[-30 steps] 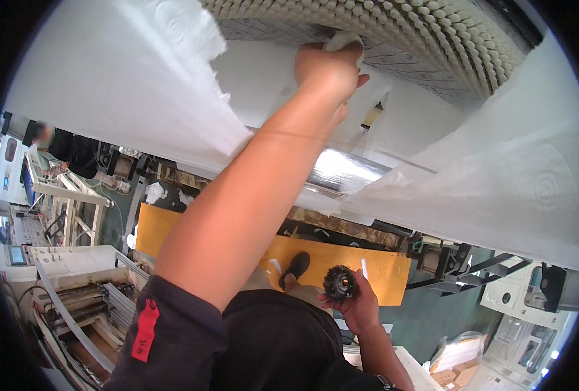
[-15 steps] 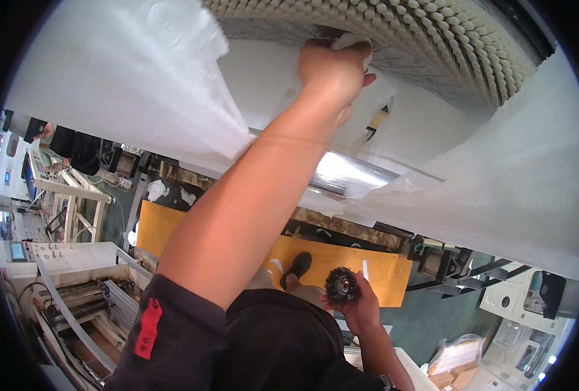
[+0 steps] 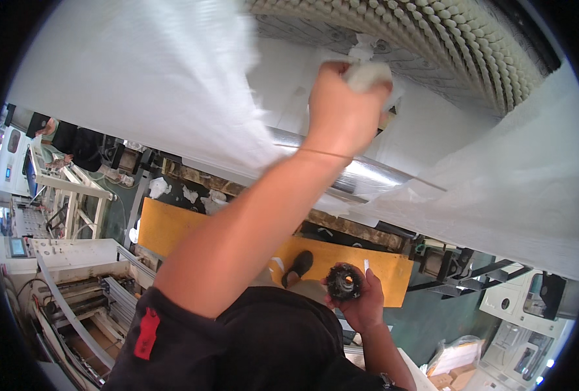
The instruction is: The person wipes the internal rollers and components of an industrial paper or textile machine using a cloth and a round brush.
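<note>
My left hand (image 3: 343,111) is closed on a crumpled white wad (image 3: 370,76), slightly blurred, and reaches up under a curved roller (image 3: 433,39) covered with rows of cream-coloured studs. A small white scrap (image 3: 364,45) sits on the grey patterned surface just beyond the hand. Below the wrist runs a shiny metal bar (image 3: 374,179), between hanging white sheets (image 3: 152,85) with a torn edge. Low in front of my body, my right hand (image 3: 368,306) grips a round black bristly piece (image 3: 343,281), its hollow centre showing orange.
A yellow board (image 3: 172,225) lies below, with my dark shoe (image 3: 299,264) on it. At far left another person (image 3: 74,143) is near a cream metal frame (image 3: 74,189). An open machine (image 3: 100,306) stands at lower left. Cardboard boxes (image 3: 459,376) are at lower right.
My left hand has drawn down and slightly right from the studded roller with the white wad, baring the scrap behind it. The black bristly piece has turned a little in my right hand.
</note>
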### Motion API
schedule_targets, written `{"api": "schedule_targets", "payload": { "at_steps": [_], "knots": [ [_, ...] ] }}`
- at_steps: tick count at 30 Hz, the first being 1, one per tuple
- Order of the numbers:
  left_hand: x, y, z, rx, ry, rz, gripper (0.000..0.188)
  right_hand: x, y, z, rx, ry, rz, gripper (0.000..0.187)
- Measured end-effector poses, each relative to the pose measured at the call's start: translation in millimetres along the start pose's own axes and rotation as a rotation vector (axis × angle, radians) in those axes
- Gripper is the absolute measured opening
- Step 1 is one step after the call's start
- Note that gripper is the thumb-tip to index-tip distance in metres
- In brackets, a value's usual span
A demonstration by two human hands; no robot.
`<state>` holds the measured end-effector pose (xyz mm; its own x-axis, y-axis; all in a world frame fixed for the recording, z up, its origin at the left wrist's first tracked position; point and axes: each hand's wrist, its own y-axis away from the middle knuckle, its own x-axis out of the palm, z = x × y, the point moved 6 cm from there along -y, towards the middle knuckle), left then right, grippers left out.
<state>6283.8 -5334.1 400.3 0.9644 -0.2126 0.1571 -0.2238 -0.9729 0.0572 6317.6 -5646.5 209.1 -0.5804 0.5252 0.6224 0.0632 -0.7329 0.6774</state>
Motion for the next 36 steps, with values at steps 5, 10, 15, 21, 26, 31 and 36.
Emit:
{"api": "schedule_targets", "payload": {
  "at_steps": [5,10,15,21,26,31,36],
  "knots": [
    [-18,69,5,-0.070,-0.362,0.291,0.058,37,4,17,-0.167,0.092,0.140,0.064],
    [-64,134,-34,0.042,-0.595,0.603,0.059,67,-3,27,-0.325,0.013,0.134,0.057],
    [-171,178,-44,-0.003,-0.837,0.806,0.061,167,-14,65,-0.507,0.090,0.126,0.049],
    [-361,206,34,-0.675,-0.591,0.147,0.055,260,-37,114,-0.624,0.083,-0.129,0.058],
    [-455,205,55,-0.736,-0.508,-0.095,0.050,225,-9,97,-0.823,0.617,-0.165,0.062],
    [-482,191,54,-0.745,-0.483,-0.177,0.046,182,-7,66,-0.853,0.876,-0.059,0.069],
    [-478,176,55,-0.743,-0.445,-0.183,0.042,195,39,81,-1.226,0.921,-0.240,0.069]
  ]
}}
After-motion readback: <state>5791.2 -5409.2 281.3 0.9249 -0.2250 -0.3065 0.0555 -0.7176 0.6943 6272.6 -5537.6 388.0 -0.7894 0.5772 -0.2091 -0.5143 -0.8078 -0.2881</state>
